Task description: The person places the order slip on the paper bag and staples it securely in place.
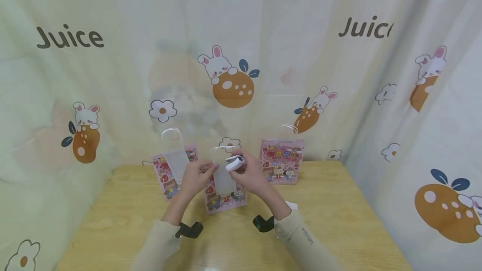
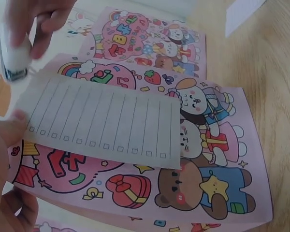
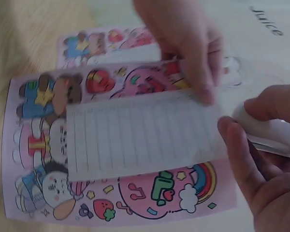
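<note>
A pink gift bag (image 1: 226,202) printed with cartoon animals stands on the table with its white handles up. Over its front lies a white checklist slip (image 2: 101,125) with ruled lines and small boxes. My left hand (image 1: 197,175) pinches the slip against the bag's top edge, thumb on the slip and fingers behind. In my right hand (image 1: 253,173) is a small white stapler (image 1: 234,164), gripped between thumb and fingers. The stapler's nose is close to the upper corner of the slip, beside the bag's top edge.
A second pink bag (image 1: 165,181) with a white slip (image 1: 177,164) on its front stands at the left. Another pink bag (image 1: 283,162) stands at the back right. White paper (image 1: 292,206) lies partly under my right forearm. A printed curtain (image 1: 233,20) hangs behind the table.
</note>
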Available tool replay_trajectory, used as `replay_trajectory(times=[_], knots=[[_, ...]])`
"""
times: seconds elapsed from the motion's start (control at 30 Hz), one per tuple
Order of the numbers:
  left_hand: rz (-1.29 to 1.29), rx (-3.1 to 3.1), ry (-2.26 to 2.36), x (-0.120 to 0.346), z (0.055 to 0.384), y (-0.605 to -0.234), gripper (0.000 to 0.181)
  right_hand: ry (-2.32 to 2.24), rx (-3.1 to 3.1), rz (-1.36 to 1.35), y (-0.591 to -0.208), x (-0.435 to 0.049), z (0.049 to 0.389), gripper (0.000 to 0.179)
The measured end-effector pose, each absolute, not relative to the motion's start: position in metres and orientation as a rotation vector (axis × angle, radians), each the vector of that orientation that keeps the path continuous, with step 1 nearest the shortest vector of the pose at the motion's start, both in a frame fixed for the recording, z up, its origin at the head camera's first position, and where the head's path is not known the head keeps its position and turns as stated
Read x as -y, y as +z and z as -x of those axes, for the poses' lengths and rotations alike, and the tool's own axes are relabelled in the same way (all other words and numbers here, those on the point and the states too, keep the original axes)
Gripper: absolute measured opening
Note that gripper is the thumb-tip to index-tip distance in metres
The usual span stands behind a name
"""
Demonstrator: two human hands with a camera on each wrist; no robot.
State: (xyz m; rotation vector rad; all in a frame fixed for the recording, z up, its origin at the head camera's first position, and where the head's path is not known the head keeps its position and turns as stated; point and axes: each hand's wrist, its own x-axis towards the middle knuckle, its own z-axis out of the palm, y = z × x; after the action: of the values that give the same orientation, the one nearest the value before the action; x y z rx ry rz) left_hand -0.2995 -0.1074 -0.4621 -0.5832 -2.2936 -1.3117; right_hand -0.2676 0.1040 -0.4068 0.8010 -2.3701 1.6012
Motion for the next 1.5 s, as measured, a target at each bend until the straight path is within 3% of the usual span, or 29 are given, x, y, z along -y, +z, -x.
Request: replay_trajectory(times=[0.13,0.67,0.93,1.2,1.5], knots=[[0.580,2.282,-1.302,0.107,0.297,-0.464,0.011,1.421,2.396,-0.815,-0.424,-0.096,0.282,0.048],[0.648,2.244,-1.203,0.103,0.294,-0.467,0.010,0.657,2.718,-1.013,-0.411,-0.086,0.287,0.047],[0.615,2.278,-1.196,0.103,0.296,-0.463,0.011,0.789,2.702,-1.090,-0.412,-0.090,0.294,0.045],[0.521,2.328,-1.524,0.092,0.291,-0.462,0.035,0.930,2.687,-1.080,-0.424,-0.095,0.301,0.047],[0.638,2.218,-1.555,0.084,0.288,-0.463,0.018,0.919,2.460,-1.104,-0.435,-0.105,0.291,0.050]])
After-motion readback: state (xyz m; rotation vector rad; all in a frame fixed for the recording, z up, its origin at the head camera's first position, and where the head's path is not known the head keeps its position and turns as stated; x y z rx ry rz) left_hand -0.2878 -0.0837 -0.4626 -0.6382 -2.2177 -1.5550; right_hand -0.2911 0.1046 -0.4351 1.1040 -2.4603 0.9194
